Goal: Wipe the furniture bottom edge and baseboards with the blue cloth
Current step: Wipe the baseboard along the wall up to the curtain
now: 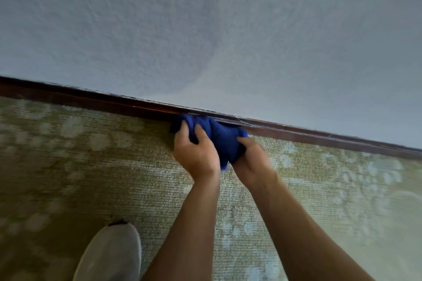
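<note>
Bunching against the dark baseboard (91,100), the blue cloth (219,137) is gripped by both hands: left hand (196,155) curled over its near-left side, right hand (253,159) clenched round its lower right. Judged soft, light and floppy; best held wadded, with a thick fold kept toward the baseboard above the carpet (80,166).

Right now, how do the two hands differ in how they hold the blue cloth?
The left hand grips the blue cloth from above, fingers curled over its top near the dark baseboard; the right hand holds the cloth's lower right side, farther from the baseboard. Both grip the same cloth.
</note>
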`<state>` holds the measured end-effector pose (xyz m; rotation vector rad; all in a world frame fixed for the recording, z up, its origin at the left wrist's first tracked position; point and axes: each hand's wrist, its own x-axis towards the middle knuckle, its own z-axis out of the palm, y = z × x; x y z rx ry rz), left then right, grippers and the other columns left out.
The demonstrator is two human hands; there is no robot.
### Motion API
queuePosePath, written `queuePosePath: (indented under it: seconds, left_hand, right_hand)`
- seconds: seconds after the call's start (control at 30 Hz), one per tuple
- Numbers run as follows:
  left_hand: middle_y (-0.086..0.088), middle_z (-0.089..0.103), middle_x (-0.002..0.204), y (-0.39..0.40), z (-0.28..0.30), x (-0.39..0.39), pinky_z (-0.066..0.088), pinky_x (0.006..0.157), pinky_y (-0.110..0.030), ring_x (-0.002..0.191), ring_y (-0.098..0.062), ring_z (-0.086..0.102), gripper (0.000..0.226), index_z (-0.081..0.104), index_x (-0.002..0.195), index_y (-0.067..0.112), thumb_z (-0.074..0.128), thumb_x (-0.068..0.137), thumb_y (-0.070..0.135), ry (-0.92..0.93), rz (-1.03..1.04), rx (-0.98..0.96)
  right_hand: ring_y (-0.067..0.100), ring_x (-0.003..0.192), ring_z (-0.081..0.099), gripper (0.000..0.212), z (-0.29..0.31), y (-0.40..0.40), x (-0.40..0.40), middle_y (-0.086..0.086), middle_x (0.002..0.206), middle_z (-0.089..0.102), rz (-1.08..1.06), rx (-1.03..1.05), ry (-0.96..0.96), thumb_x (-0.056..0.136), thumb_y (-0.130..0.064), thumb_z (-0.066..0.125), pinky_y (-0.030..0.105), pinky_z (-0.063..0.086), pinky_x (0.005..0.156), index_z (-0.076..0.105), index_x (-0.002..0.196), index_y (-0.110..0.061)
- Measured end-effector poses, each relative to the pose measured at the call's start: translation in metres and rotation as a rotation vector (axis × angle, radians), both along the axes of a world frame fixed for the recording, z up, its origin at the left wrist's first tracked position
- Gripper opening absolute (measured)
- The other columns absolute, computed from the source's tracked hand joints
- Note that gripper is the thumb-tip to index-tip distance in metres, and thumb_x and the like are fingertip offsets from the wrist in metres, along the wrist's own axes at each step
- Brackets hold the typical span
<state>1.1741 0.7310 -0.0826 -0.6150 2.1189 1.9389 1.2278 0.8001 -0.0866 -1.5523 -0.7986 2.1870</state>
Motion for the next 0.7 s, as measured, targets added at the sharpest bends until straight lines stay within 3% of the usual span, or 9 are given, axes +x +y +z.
queuePosePath:
  seconds: [0.07, 0.17, 0.23, 0.37, 0.43, 0.5, 0.57, 0.63, 0.7]
  left_hand:
    - [-0.014, 0.071, 0.102, 0.004, -0.002, 0.009, 0.035, 0.076, 0.000, 0.089, -0.017, 0.063, 0.026, 0.069, 0.111, -0.002, 0.064, 0.087, 0.004, 0.099, -0.119, -0.097]
    - [-0.020, 0.072, 0.103, 0.007, 0.003, 0.012, 0.033, 0.080, -0.004, 0.095, -0.029, 0.068, 0.026, 0.070, 0.109, -0.004, 0.066, 0.085, 0.004, 0.191, -0.254, -0.202]
    - [-0.017, 0.071, 0.110, 0.003, 0.005, 0.006, 0.038, 0.082, -0.008, 0.103, -0.026, 0.066, 0.029, 0.068, 0.115, -0.001, 0.063, 0.088, 0.008, 0.152, -0.210, -0.208]
    - [-0.017, 0.071, 0.110, -0.008, -0.002, -0.015, 0.050, 0.092, -0.034, 0.103, -0.028, 0.066, 0.030, 0.068, 0.115, 0.000, 0.058, 0.089, 0.010, 0.156, -0.031, -0.220]
    - [-0.018, 0.070, 0.110, -0.005, -0.001, -0.019, 0.049, 0.089, -0.026, 0.104, -0.028, 0.065, 0.030, 0.068, 0.115, -0.002, 0.058, 0.088, 0.008, 0.123, -0.032, -0.234]
    - [-0.022, 0.070, 0.104, 0.002, 0.004, -0.012, 0.040, 0.080, -0.016, 0.099, -0.032, 0.065, 0.025, 0.069, 0.107, -0.005, 0.059, 0.087, 0.005, 0.137, -0.105, -0.272]
    - [-0.024, 0.071, 0.097, 0.010, 0.014, 0.002, 0.036, 0.072, -0.017, 0.091, -0.035, 0.066, 0.020, 0.071, 0.098, -0.007, 0.060, 0.086, 0.005, 0.162, -0.254, -0.287]
    - [-0.018, 0.073, 0.097, 0.018, 0.017, 0.011, 0.038, 0.074, -0.017, 0.091, -0.030, 0.067, 0.021, 0.071, 0.101, -0.004, 0.060, 0.088, 0.007, 0.143, -0.360, -0.254]
    - [-0.007, 0.073, 0.090, 0.020, 0.017, 0.011, 0.043, 0.075, -0.021, 0.081, -0.020, 0.066, 0.019, 0.072, 0.099, 0.000, 0.058, 0.089, 0.009, 0.079, -0.331, -0.197]
  right_hand:
    - [0.032, 0.083, 0.063, 0.023, -0.001, -0.002, 0.007, 0.025, 0.100, 0.062, -0.053, -0.022, 0.002, 0.093, 0.006, 0.037, 0.038, 0.053, 0.071, 0.053, 0.109, 0.002]
    - [0.027, 0.073, 0.061, 0.021, -0.007, -0.001, 0.018, 0.018, 0.086, 0.061, -0.108, -0.028, -0.016, 0.094, 0.005, 0.035, 0.034, 0.051, 0.062, 0.053, 0.102, 0.000]
    - [0.027, 0.074, 0.061, 0.019, -0.009, -0.001, 0.015, 0.019, 0.087, 0.061, -0.117, -0.029, -0.006, 0.094, 0.005, 0.037, 0.036, 0.050, 0.066, 0.054, 0.100, -0.001]
    - [0.028, 0.077, 0.060, 0.017, 0.000, -0.015, -0.016, 0.020, 0.089, 0.060, -0.022, -0.017, 0.041, 0.093, 0.007, 0.040, 0.034, 0.051, 0.066, 0.052, 0.099, -0.001]
    - [0.029, 0.077, 0.060, 0.018, 0.001, -0.020, -0.020, 0.023, 0.094, 0.060, 0.015, -0.016, 0.021, 0.093, 0.006, 0.040, 0.031, 0.052, 0.060, 0.053, 0.103, -0.001]
    - [0.030, 0.080, 0.062, 0.020, 0.001, -0.014, -0.010, 0.025, 0.101, 0.061, -0.019, -0.030, 0.001, 0.093, 0.005, 0.041, 0.033, 0.053, 0.064, 0.055, 0.106, 0.001]
    - [0.032, 0.082, 0.063, 0.019, -0.001, 0.002, 0.007, 0.026, 0.104, 0.062, -0.104, -0.022, -0.043, 0.093, 0.003, 0.041, 0.037, 0.053, 0.070, 0.056, 0.105, 0.003]
    - [0.033, 0.087, 0.064, 0.023, -0.005, 0.016, 0.019, 0.025, 0.110, 0.063, -0.181, -0.014, -0.073, 0.094, 0.000, 0.041, 0.040, 0.053, 0.073, 0.056, 0.111, 0.001]
    - [0.032, 0.089, 0.065, 0.029, -0.009, 0.021, 0.017, 0.023, 0.112, 0.064, -0.199, 0.002, -0.089, 0.094, -0.002, 0.042, 0.039, 0.054, 0.071, 0.056, 0.119, 0.000]
